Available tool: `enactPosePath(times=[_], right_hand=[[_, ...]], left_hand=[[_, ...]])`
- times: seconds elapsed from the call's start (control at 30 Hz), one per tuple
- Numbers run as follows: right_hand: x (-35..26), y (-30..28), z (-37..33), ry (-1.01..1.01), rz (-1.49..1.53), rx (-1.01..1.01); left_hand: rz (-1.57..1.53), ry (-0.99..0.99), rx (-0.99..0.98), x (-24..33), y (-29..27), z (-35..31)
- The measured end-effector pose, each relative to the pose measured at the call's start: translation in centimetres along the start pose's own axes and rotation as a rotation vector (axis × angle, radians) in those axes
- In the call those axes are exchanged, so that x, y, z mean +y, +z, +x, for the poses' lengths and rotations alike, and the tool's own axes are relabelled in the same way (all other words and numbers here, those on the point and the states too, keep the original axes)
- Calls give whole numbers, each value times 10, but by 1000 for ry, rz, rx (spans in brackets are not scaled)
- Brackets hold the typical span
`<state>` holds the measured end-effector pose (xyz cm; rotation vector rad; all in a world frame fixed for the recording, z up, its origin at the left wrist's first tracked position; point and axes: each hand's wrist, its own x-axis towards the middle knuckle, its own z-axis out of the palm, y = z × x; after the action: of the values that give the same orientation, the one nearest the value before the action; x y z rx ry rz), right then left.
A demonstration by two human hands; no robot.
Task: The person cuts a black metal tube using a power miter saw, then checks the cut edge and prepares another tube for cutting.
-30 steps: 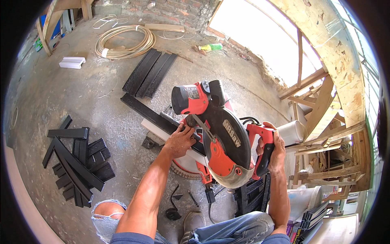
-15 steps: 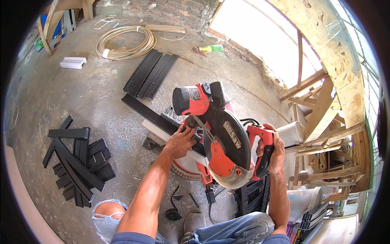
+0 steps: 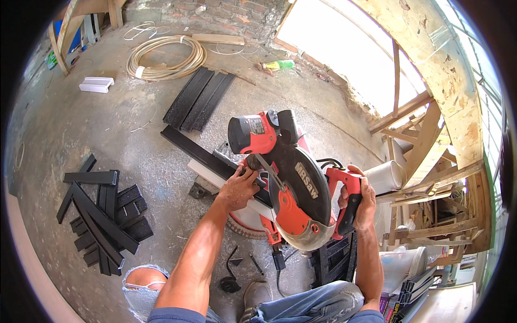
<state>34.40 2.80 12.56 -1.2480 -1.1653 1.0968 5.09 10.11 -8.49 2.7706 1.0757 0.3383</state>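
Note:
A red and black miter saw (image 3: 301, 183) stands on the floor in front of me. My right hand (image 3: 365, 202) is wrapped round its red and black handle (image 3: 350, 207). Across the saw's base lies a long black profile bar (image 3: 191, 148), sticking out to the far left along a pale fence (image 3: 207, 173). My left hand (image 3: 239, 188) is closed over the bar close to the saw head, pressing it down. The blade guard hides the blade and the bar's near end. Whether the blade is turning I cannot tell.
Several cut black profile pieces (image 3: 105, 215) lie heaped at left. Longer black panels (image 3: 199, 99) rest beyond the saw, near a coiled hose (image 3: 167, 58). Wooden framing (image 3: 431, 204) and a bucket (image 3: 404, 264) stand at right. Small tools (image 3: 230, 282) lie by my foot.

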Motion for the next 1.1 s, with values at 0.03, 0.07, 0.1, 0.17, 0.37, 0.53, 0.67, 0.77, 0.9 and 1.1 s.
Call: enactPosePath(times=[0.03, 0.07, 0.1, 0.17, 0.37, 0.53, 0.67, 0.77, 0.9, 1.1], right_hand=[[0, 0, 0, -3, 10, -6], [0, 0, 0, -3, 10, -6], [1, 0, -1, -4, 22, -9], [2, -1, -1, -5, 35, -13], [0, -2, -1, -4, 52, -20], [2, -2, 0, -5, 55, -30], [1, -2, -1, 3, 56, -21], [2, -1, 0, -3, 53, -30], [1, -2, -1, -5, 47, -29], [2, -2, 0, -8, 48, -36]], left_hand=[[-2, -2, -8, 0, 0, 0], [-1, -3, -8, -1, 1, 0], [-6, -2, -8, -1, 1, 0], [-9, -1, -8, -1, 0, -1], [-5, 0, -29, 0, -5, 1], [-18, 0, -16, -1, -1, -1], [-28, 5, -8, -1, -1, 0], [-39, -2, -4, -1, -2, -2], [-46, 6, 20, -1, -3, -1], [-30, 10, 24, -1, -2, -1]])
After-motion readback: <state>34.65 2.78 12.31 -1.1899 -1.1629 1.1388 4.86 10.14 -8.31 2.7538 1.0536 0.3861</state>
